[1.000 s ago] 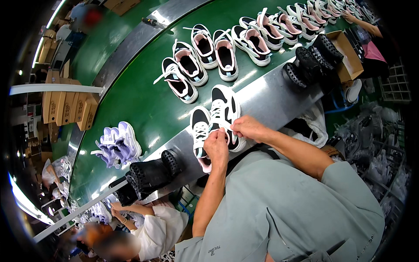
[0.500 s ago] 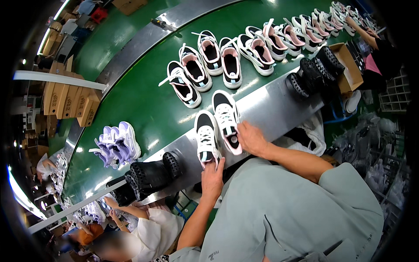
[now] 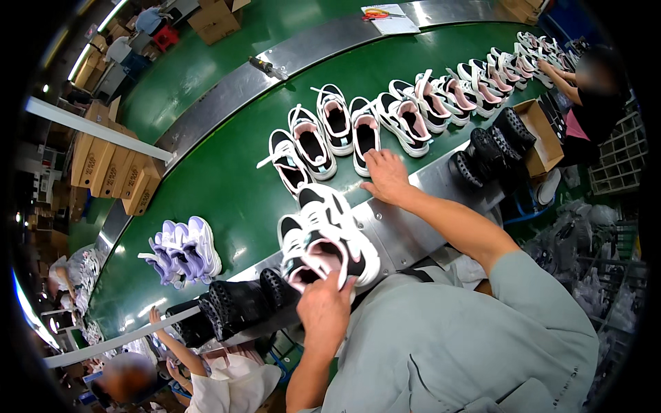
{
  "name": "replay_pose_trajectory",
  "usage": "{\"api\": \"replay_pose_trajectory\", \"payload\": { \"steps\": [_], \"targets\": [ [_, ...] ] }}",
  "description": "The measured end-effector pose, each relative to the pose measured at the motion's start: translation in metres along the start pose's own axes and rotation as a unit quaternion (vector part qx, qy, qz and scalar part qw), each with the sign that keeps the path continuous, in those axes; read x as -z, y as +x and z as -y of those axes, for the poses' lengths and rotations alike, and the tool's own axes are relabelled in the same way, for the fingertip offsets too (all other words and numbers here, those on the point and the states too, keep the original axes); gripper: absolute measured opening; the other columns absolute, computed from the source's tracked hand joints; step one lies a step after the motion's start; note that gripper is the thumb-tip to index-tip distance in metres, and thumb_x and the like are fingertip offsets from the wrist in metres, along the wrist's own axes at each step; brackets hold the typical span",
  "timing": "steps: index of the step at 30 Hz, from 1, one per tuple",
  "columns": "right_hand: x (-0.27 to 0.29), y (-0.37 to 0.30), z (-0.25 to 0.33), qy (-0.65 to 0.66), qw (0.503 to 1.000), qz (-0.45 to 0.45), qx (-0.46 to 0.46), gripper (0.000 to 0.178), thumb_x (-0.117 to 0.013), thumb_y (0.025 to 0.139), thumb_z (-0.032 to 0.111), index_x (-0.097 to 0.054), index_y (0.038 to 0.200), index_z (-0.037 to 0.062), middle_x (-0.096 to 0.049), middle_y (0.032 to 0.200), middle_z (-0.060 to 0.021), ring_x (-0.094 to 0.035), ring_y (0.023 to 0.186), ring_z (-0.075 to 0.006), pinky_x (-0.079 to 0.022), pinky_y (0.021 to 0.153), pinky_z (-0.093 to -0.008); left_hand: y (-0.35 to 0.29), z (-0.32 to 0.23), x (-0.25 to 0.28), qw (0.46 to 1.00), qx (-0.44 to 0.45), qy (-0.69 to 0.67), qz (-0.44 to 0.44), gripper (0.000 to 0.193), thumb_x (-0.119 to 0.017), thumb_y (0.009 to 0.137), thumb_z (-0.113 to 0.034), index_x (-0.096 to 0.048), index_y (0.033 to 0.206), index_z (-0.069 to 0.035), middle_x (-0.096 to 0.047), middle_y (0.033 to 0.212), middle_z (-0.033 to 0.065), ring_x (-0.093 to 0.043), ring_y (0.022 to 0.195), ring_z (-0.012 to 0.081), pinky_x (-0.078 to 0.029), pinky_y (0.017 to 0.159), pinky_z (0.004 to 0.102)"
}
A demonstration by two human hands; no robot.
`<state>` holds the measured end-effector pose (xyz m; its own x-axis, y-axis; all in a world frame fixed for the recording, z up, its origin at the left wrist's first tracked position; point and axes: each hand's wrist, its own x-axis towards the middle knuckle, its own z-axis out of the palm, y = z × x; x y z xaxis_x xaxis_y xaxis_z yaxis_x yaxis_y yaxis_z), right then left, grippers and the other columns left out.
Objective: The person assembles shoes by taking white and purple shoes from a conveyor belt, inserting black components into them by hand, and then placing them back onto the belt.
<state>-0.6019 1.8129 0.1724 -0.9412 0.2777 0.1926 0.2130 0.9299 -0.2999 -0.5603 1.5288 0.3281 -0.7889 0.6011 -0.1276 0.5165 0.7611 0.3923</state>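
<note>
Head view: beside the belt [image 3: 241, 213], shoes [image 3: 363, 251] were sensibly gripped together, left hand [image 3: 323, 311] closed; another shoe [image 3: 365, 132] was touched, right hand [image 3: 387, 177] half-open, hold unclear.

The work table [image 3: 237, 213] is of a strong green, as I see it from my remote post. Above its near edge, the lifted pair of shoes [image 3: 323, 217] is black and white, with pale pink lining. Across the table, the row of shoes [image 3: 435, 109] shows these same colours. Toward the table's left end, the other shoes [image 3: 200, 249] are lilac with white. Along its near side, black objects [image 3: 237, 303] carry a studded pattern.
</note>
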Motion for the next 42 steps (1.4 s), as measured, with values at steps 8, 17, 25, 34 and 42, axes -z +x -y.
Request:
{"api": "replay_pose_trajectory", "payload": {
  "steps": [8, 17, 25, 34, 42],
  "targets": [
    [-0.042, 0.034, -0.074, -0.139, 0.990, -0.024, 0.028, 0.021, -0.074, 0.082, 0.029, -0.064, 0.088, 0.0106, -0.068, 0.084, -0.0068, -0.057, 0.095, -0.0285, -0.041, 0.082, -0.0462, 0.070, 0.068, 0.039, 0.980, 0.102, 0.149, -0.078, 0.024, -0.075, 0.086, -0.026, -0.069, 0.091, -0.004, -0.066, 0.079, 0.0197, -0.064, 0.078, 0.0404, -0.049, 0.068, 0.0506],
    [-0.023, 0.085, -0.106, -0.179, 0.983, 0.027, -0.022, 0.029, -0.075, 0.081, 0.029, -0.066, 0.102, 0.0104, -0.069, 0.100, -0.0098, -0.055, 0.104, -0.0304, -0.040, 0.085, -0.0471, 0.138, 0.266, -0.046, 0.971, 0.161, 0.165, 0.060, 0.048, -0.083, 0.076, -0.034, -0.070, 0.119, -0.017, -0.069, 0.105, 0.0185, -0.063, 0.105, 0.0368, -0.052, 0.084, 0.0517],
    [-0.038, 0.116, -0.006, -0.074, 0.989, 0.125, -0.033, 0.062, -0.075, 0.085, 0.039, -0.055, 0.137, 0.0122, -0.060, 0.116, -0.0218, -0.059, 0.102, -0.0380, -0.046, 0.086, -0.0481, 0.201, 0.066, -0.090, 0.986, 0.008, 0.166, -0.031, 0.083, -0.089, 0.070, -0.027, -0.048, 0.142, -0.026, -0.052, 0.130, 0.0201, -0.051, 0.122, 0.0383, -0.053, 0.085, 0.0502],
    [-0.021, 0.108, -0.073, -0.074, 0.974, 0.206, -0.059, 0.036, -0.071, 0.089, 0.031, -0.065, 0.114, 0.0069, -0.068, 0.108, -0.0188, -0.069, 0.098, -0.0354, -0.057, 0.079, -0.0477, 0.269, 0.070, -0.105, 0.979, 0.173, 0.038, 0.100, 0.058, -0.075, 0.081, -0.056, -0.065, 0.126, -0.021, -0.074, 0.110, 0.0147, -0.069, 0.105, 0.0367, -0.054, 0.089, 0.0492],
    [0.133, 0.053, -0.037, 0.298, 0.937, 0.179, -0.027, 0.034, -0.069, 0.093, 0.024, -0.068, 0.117, 0.0010, -0.070, 0.112, -0.0114, -0.066, 0.101, -0.0240, -0.052, 0.081, -0.0368, 0.178, 0.041, -0.054, 0.996, 0.069, 0.045, 0.041, 0.036, -0.072, 0.088, -0.040, -0.073, 0.104, -0.008, -0.072, 0.088, 0.0213, -0.069, 0.082, 0.0402, -0.053, 0.072, 0.0504]
  ]
}}
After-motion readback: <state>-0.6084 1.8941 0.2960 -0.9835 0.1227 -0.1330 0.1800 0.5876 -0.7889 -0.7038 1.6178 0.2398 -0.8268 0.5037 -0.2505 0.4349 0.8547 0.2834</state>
